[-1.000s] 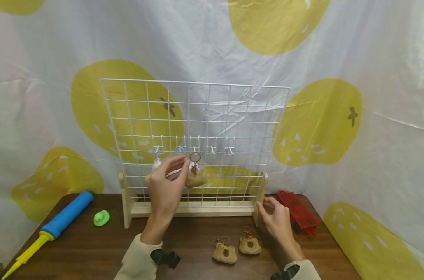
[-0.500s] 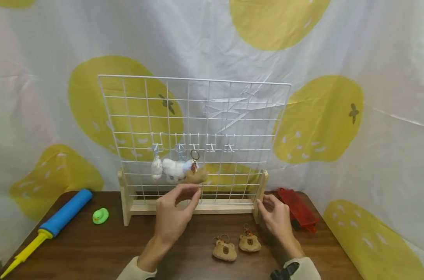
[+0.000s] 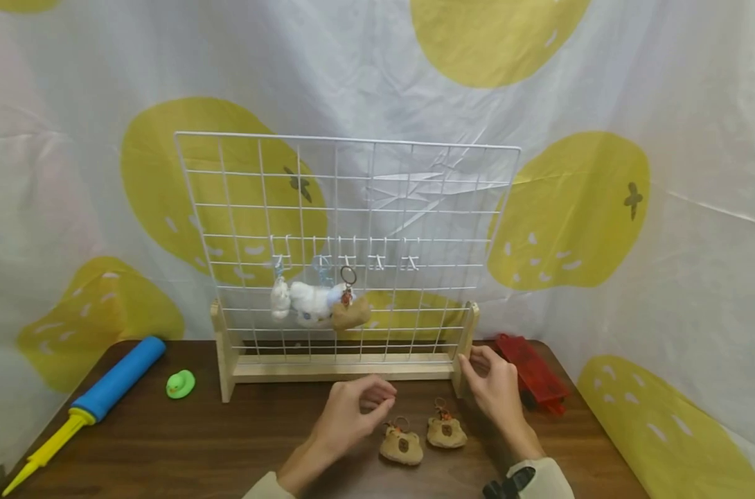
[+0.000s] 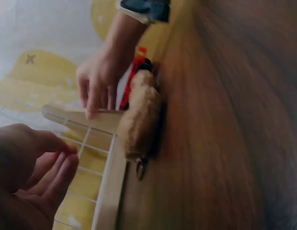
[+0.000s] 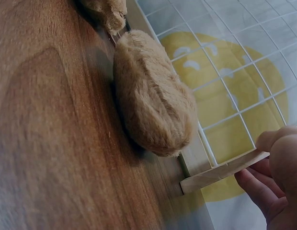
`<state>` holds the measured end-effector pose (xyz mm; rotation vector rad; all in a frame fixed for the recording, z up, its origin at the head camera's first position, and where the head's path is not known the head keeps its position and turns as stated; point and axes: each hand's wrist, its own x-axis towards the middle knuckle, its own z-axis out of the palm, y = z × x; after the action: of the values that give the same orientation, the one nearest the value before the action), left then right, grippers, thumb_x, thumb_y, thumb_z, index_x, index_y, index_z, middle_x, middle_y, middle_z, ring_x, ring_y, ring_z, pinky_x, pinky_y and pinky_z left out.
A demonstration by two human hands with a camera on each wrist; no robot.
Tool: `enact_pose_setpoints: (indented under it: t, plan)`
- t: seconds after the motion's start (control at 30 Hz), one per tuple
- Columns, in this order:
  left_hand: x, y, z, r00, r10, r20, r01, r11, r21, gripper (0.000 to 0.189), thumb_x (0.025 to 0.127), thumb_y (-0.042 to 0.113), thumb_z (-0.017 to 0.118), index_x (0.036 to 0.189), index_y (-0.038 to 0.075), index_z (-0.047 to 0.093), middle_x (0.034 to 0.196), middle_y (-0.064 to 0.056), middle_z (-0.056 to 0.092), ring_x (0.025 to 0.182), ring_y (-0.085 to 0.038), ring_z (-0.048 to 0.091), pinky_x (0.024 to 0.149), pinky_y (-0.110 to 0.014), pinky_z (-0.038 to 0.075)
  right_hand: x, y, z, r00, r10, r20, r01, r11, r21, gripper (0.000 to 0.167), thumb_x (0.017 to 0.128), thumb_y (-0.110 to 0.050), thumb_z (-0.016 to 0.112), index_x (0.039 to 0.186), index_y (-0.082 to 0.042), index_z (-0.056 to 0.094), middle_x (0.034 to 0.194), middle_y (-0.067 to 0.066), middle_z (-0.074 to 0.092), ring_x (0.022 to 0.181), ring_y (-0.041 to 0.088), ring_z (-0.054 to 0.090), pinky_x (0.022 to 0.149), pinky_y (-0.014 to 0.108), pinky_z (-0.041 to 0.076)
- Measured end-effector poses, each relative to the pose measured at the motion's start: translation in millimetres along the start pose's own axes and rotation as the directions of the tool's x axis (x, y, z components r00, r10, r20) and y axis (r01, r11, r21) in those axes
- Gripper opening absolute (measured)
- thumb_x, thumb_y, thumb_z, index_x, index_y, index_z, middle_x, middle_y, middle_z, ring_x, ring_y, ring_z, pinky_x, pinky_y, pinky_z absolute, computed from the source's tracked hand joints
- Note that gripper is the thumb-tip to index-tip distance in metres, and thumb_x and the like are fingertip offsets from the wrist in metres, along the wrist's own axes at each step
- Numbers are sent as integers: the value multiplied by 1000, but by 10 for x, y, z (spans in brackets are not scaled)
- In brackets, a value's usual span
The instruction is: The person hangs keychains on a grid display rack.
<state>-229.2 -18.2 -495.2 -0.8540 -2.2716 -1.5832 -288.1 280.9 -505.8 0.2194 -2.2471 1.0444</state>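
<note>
My left hand [image 3: 352, 414] hovers over the table with loosely bent, empty fingers, just left of a brown bear-face plush keychain [image 3: 402, 447]. A second such keychain [image 3: 446, 433] lies to the right of it. My right hand [image 3: 497, 391] grips the right wooden post [image 5: 220, 173] of a white wire grid rack [image 3: 352, 144], thumb and fingers on either side. From the rack's hooks hang a brown plush keychain [image 3: 350, 315], a fluffy white plush [image 3: 309, 299] and a smaller white plush [image 3: 280, 298]. Blur softens the left wrist view.
White hooks [image 3: 409, 263] sit on the grid at right. A blue and yellow hand pump [image 3: 117, 380] and a green rubber duck [image 3: 181, 384] lie on the left. Behind my right hand is a red translucent object [image 3: 533, 374]. A fruit-print curtain [image 3: 377, 69] surrounds the table.
My left hand has let go of the brown plush keychain now hanging on the rack, then moved down and right toward the keychains on the table. My right hand stays on the post.
</note>
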Motion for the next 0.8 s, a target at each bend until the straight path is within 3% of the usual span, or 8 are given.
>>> enact_pose_setpoints:
  t: [0.1,0.2,0.33,0.43,0.67,0.73,0.8]
  plan:
    - [4,-71,29,996,-20,91,16,999,38,14,96,-6,76,107,3,78,103,-14,83,93,-18,81,85,-23,66,8,-3,-4,1000,-4,-3,4,1000,2,14,94,-9,85,104,-1,80,98,17,84,93,33,82,77,0,52]
    - [17,-143,47,979,-29,204,12,996,87,20,94,-11,73,108,2,78,106,-14,83,98,-19,80,90,-24,65,7,-3,-7,1000,-7,-4,7,1000,1,14,94,-9,85,104,0,80,98,17,84,93,33,82,77,2,54]
    - [56,-215,44,932,-45,360,-20,984,175,28,93,-11,73,113,8,79,110,-6,82,104,-16,78,95,-24,64,5,4,-8,1000,-8,-8,8,1000,-6,13,94,-10,85,103,-2,80,97,15,84,92,32,83,76,8,59]
    - [96,-239,25,893,-62,445,-56,967,248,31,95,-7,74,120,10,80,117,-2,80,109,-13,74,97,-25,62,7,7,-5,1000,-5,-14,5,1000,-6,13,94,-10,85,103,-3,80,97,15,84,91,31,83,76,6,58]
    - [140,-210,-23,824,-175,538,-27,938,345,30,97,2,76,123,18,81,143,-3,69,135,-27,63,116,-42,55,-3,1,0,1000,-4,-11,3,1000,-21,13,94,-11,86,103,-3,80,96,15,84,91,30,83,76,3,54]
    - [134,-208,-29,822,-188,538,-19,934,356,28,98,4,76,119,21,82,145,-3,68,137,-30,62,118,-47,53,-2,4,0,1000,-2,-10,2,1000,-18,13,94,-10,86,103,-3,80,97,15,84,91,30,83,75,2,54]
    - [120,-209,-34,829,-184,528,-23,932,362,23,98,7,77,115,22,83,145,-3,68,137,-32,62,118,-49,53,0,10,2,1000,0,-10,0,1000,-9,13,94,-9,86,103,-2,80,97,16,84,91,32,83,76,1,53]
